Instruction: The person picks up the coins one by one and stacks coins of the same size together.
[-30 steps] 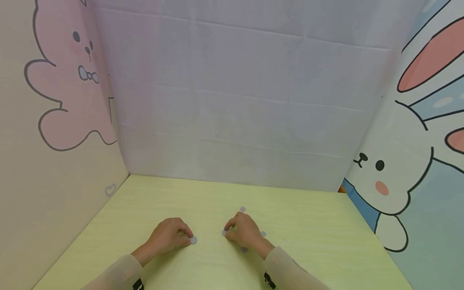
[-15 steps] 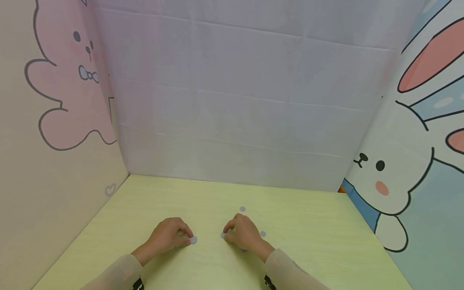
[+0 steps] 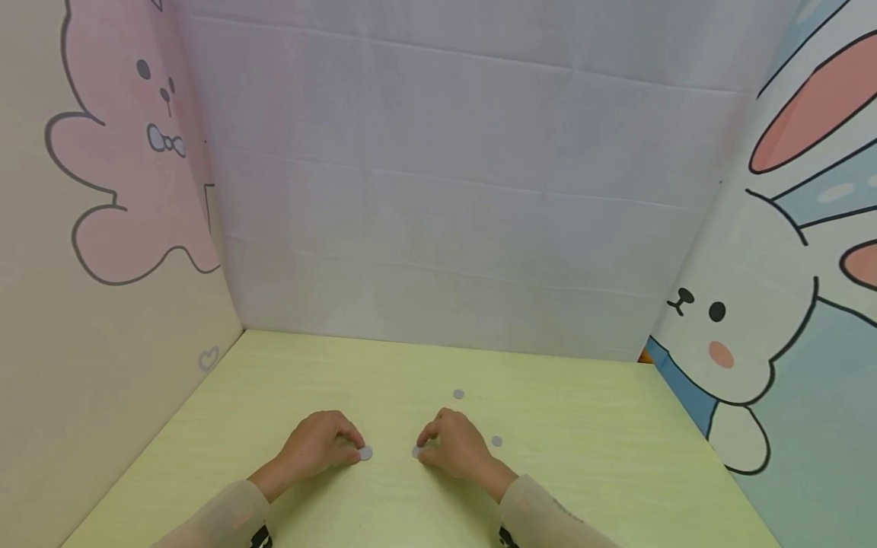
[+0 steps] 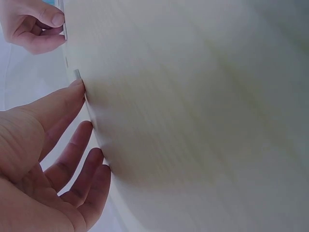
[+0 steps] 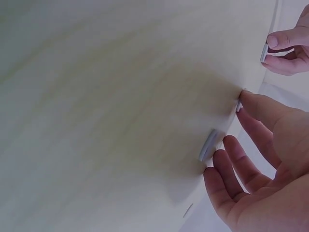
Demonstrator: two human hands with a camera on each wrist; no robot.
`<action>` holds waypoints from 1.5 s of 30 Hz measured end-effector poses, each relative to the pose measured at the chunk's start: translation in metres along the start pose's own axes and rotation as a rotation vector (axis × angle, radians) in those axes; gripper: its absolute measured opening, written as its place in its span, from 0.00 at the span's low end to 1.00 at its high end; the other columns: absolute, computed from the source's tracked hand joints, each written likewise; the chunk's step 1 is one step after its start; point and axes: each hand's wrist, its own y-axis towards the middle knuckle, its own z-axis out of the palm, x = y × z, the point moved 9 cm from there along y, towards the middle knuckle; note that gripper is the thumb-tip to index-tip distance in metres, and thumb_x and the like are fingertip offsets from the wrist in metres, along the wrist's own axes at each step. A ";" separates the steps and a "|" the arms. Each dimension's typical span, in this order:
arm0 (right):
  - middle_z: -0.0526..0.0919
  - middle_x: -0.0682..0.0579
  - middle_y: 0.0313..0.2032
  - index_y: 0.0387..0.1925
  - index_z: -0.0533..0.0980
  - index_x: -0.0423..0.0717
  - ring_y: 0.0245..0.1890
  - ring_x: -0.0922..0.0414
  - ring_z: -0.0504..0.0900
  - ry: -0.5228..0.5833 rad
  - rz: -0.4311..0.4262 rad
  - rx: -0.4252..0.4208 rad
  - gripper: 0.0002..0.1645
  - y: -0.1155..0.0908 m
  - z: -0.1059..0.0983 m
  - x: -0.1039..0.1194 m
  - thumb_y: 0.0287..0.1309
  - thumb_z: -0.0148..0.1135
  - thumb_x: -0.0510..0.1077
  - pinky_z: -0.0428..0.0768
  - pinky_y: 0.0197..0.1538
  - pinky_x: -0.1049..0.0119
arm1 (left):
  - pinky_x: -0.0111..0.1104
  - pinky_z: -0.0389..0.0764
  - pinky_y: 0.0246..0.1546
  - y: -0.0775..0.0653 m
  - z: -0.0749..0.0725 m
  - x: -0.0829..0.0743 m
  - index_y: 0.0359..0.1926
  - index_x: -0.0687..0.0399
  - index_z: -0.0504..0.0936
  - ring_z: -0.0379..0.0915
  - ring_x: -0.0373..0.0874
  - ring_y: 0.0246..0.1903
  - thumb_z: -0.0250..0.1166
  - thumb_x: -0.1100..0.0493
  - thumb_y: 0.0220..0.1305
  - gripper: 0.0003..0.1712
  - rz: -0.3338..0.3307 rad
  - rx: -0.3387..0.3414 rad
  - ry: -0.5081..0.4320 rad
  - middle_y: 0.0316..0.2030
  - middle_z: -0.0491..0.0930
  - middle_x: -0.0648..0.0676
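Observation:
On the pale yellow tabletop, my left hand [image 3: 317,447] pinches a small flat grey disc [image 3: 366,454] between thumb and fingertip, its other fingers loosely bent along the surface. A short distance to the right, my right hand [image 3: 457,447] holds a second such disc [image 3: 416,452] by thumb and forefinger, level with the first. The two discs face each other across a narrow gap. Beneath the right hand's curved fingers lies another grey disc [image 5: 208,145], seen in the right wrist view and hidden in the head view.
One loose grey disc [image 3: 458,394] lies beyond the right hand, and another loose disc [image 3: 496,441] sits just right of it. A whitish cloth wall [image 3: 438,228] closes off the table's back. Printed panels with a pink animal [image 3: 137,167] and a white rabbit [image 3: 747,335] flank the sides.
My right hand has slid slightly left and nearer to me with its disc, covering the disc by its wrist in the head view. The left hand and its disc have stayed in place.

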 end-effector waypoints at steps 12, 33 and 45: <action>0.82 0.57 0.38 0.35 0.92 0.53 0.37 0.61 0.77 -0.032 -0.052 -0.002 0.06 0.000 0.002 0.004 0.55 0.82 0.46 0.78 0.41 0.67 | 0.44 0.81 0.44 -0.002 0.000 0.000 0.31 0.38 0.92 0.79 0.40 0.39 0.85 0.56 0.53 0.09 0.002 0.001 0.000 0.35 0.85 0.37; 0.82 0.57 0.39 0.36 0.91 0.53 0.38 0.60 0.76 -0.034 -0.048 0.008 0.06 0.001 0.003 0.006 0.57 0.82 0.46 0.77 0.41 0.68 | 0.40 0.80 0.42 -0.001 0.000 0.001 0.32 0.37 0.91 0.79 0.40 0.39 0.84 0.55 0.54 0.09 0.009 0.002 0.000 0.36 0.85 0.37; 0.82 0.57 0.40 0.36 0.91 0.54 0.39 0.59 0.76 -0.029 -0.050 0.002 0.05 -0.001 0.003 0.004 0.57 0.81 0.46 0.78 0.43 0.66 | 0.39 0.80 0.42 -0.001 -0.001 -0.001 0.33 0.37 0.91 0.79 0.40 0.40 0.84 0.55 0.54 0.09 0.002 -0.001 0.009 0.35 0.85 0.37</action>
